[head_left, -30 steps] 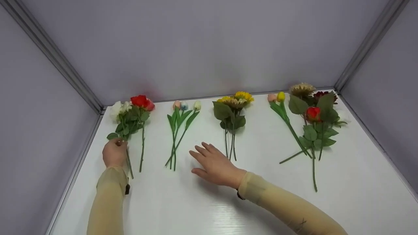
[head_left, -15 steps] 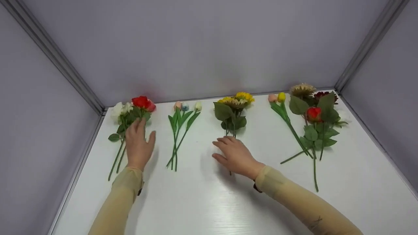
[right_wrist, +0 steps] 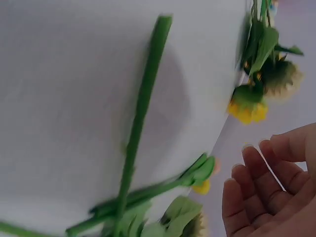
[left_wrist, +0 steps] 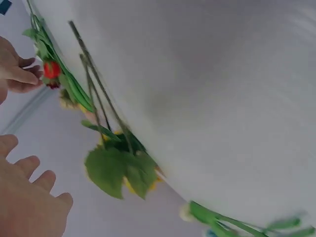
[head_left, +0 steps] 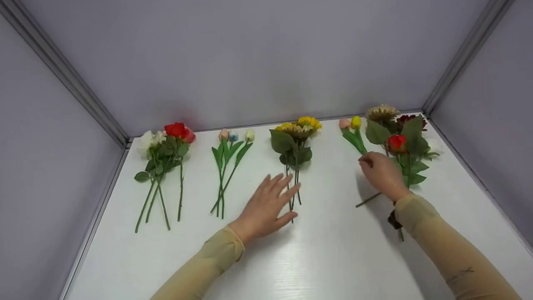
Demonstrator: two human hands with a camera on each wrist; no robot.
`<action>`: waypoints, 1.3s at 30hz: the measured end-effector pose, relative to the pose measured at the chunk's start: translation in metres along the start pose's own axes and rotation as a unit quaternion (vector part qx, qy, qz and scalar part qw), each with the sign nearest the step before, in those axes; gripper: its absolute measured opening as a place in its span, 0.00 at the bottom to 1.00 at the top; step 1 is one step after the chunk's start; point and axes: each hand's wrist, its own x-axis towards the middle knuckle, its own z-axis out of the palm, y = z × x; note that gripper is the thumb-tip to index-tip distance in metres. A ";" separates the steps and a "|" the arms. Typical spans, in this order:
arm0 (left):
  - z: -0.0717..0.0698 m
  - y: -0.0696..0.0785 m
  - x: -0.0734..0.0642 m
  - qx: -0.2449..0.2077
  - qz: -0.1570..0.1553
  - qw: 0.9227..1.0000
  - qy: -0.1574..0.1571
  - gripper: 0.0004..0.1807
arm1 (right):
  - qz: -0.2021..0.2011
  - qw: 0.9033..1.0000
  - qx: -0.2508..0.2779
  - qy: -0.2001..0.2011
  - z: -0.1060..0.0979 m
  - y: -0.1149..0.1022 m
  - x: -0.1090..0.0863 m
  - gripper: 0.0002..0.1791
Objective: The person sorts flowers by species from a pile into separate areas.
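Observation:
My left hand [head_left: 266,208] hovers with fingers spread beside the stems of the sunflower bunch [head_left: 295,143], its fingertips overlapping them in the head view. The bunch has yellow and tan heads and broad leaves. My right hand [head_left: 383,173] is over the stems of the pink and yellow tulips [head_left: 354,139], hiding their lower part. In the right wrist view its fingers [right_wrist: 242,197] curve loosely with nothing between them and the thumb, and the tulips [right_wrist: 153,192] lie apart from it. Just beyond that hand is a red rose [head_left: 397,143] among green leaves.
White and red roses [head_left: 166,146] lie at the far left. Three tulips [head_left: 231,154] with crossed stems lie between them and the sunflowers. A tan flower [head_left: 382,113] and dark red flower [head_left: 410,121] lie at the back right. Grey walls [head_left: 266,62] enclose the white table [head_left: 333,258].
My left hand has left the roses, first letting go of a stem there, and moved right to the sunflower stems. My right hand has moved right, from near the sunflowers to above the tulip stems.

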 end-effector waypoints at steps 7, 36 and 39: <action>0.020 0.061 0.028 0.037 0.088 0.993 -0.070 0.40 | 0.063 0.998 -0.026 -0.004 -0.042 0.048 -0.007 0.18; 0.058 0.139 0.055 0.016 0.151 0.980 -0.129 0.38 | 0.232 0.962 0.122 -0.077 -0.067 0.112 -0.017 0.12; 0.059 0.139 0.055 0.008 0.153 0.980 -0.130 0.38 | 0.234 0.960 0.135 -0.071 -0.068 0.112 -0.020 0.11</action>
